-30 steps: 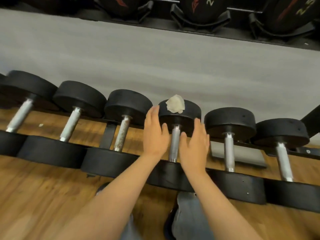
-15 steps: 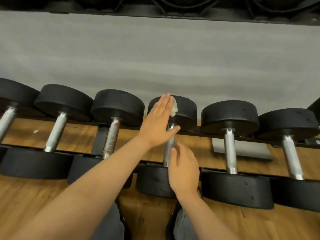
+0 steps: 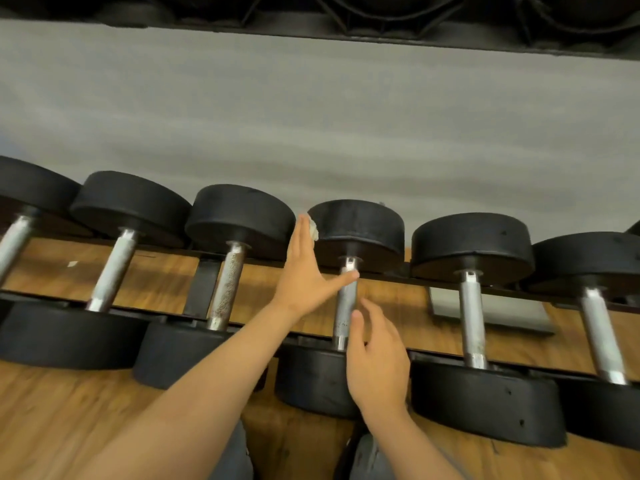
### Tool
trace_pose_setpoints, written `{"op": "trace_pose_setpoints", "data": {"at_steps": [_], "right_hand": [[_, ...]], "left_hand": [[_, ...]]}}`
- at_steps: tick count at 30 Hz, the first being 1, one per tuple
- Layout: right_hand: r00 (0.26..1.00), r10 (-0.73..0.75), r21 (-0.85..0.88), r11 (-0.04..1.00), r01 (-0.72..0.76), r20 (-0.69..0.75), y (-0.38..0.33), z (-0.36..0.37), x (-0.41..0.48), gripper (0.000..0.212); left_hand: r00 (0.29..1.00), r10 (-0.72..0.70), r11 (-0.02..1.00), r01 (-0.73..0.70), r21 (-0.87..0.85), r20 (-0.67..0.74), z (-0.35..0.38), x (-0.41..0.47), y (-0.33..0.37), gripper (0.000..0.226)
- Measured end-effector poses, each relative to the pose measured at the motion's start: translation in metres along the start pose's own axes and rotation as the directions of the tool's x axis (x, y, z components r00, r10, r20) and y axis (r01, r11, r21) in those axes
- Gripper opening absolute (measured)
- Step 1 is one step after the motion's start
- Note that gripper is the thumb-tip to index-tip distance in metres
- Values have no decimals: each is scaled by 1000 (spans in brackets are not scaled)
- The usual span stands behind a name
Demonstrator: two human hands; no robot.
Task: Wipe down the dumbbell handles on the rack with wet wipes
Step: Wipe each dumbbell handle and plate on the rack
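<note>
Several black dumbbells with steel handles lie side by side on a low rack. A small crumpled wet wipe [image 3: 313, 231] sits at the left edge of the middle dumbbell's far head [image 3: 360, 226]. My left hand [image 3: 306, 275] has straight fingers, with the fingertips on the wipe and the thumb against the top of that dumbbell's handle [image 3: 346, 306]. My right hand [image 3: 377, 362] hovers at the lower part of the same handle with loosely bent fingers, holding nothing. It covers part of the near head [image 3: 311, 382].
Neighbouring dumbbells lie close on the left [image 3: 227, 282] and right [image 3: 472, 317]. The black rack rail [image 3: 204, 285] runs across a wooden floor. A grey plate [image 3: 502, 313] lies behind the rail on the right. A grey wall and a dark upper shelf [image 3: 346, 26] are beyond.
The wipe lay on top of the far head. My left hand reached over it, and it now sits at the head's left edge by my fingertips. My right hand slid back down the handle.
</note>
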State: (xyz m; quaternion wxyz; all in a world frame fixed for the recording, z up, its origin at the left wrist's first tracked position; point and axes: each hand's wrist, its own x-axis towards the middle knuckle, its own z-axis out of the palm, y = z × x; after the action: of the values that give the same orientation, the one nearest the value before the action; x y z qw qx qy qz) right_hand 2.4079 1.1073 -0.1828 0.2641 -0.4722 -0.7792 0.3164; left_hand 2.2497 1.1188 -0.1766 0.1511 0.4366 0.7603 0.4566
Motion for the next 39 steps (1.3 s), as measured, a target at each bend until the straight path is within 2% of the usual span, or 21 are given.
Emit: {"op": "trace_pose_setpoints", "data": {"at_steps": [4,10,14,18,21,23,25,27,29,32,33,34,36,37,38,39], "right_hand": [[1000,13,8,1000,-13,-8,0,1,0,40],[1000,16,8,1000,-16,-2,-2,3,0,46],[1000,6,14,1000,-6,-9,-2,4,-1,52],[1000,17,41,999,-17,-7,-5,2,-3,68],[1000,5,38,999,-4,-26,-9,1,-5,64],[998,-14,28,999,15,-63,-12,-1,-4,48],[997,-18,34,999,21,-79,-13,-3,-4,35],[996,-28,42,999,31,-83,-12,-4,-3,31],[997,-24,42,999,27,-67,-11,-5,-3,32],[999,-10,33,999,11,-42,-7,-3,-2,34],[999,-12,26,1000,13,-43,-7,-3,-2,34],[999,-14,19,1000,15,-50,-7,-3,-2,34],[999,-17,7,1000,17,-52,-7,-4,-2,34],[998,-22,7,1000,22,-51,-7,-3,-3,35],[998,-28,11,1000,29,-55,-6,-3,-3,35],[997,-35,14,999,36,-65,-6,-2,-2,35]], "left_hand": [[988,-151,974,151,-169,14,-9,28,1,119],[990,-129,962,113,-249,-48,3,23,-11,121],[982,-124,955,80,-286,-141,15,13,-15,111],[974,-147,953,94,-289,-170,18,13,-13,105],[981,-53,990,27,-138,-187,13,15,2,112],[982,120,987,-103,122,-147,11,15,15,115],[939,340,865,-290,408,-54,14,15,27,107],[872,484,714,-444,542,76,15,17,31,94],[853,500,687,-497,530,152,3,26,27,85],[909,400,793,-406,454,114,-10,39,29,85],[898,418,761,-427,489,133,-9,40,31,86],[861,471,678,-493,545,193,-5,41,34,85],[742,556,469,-652,596,374,-4,43,38,81],[700,574,414,-695,588,425,-8,46,39,76],[693,580,418,-704,574,428,-11,48,41,70],[714,578,467,-687,556,397,-14,49,42,64]]}}
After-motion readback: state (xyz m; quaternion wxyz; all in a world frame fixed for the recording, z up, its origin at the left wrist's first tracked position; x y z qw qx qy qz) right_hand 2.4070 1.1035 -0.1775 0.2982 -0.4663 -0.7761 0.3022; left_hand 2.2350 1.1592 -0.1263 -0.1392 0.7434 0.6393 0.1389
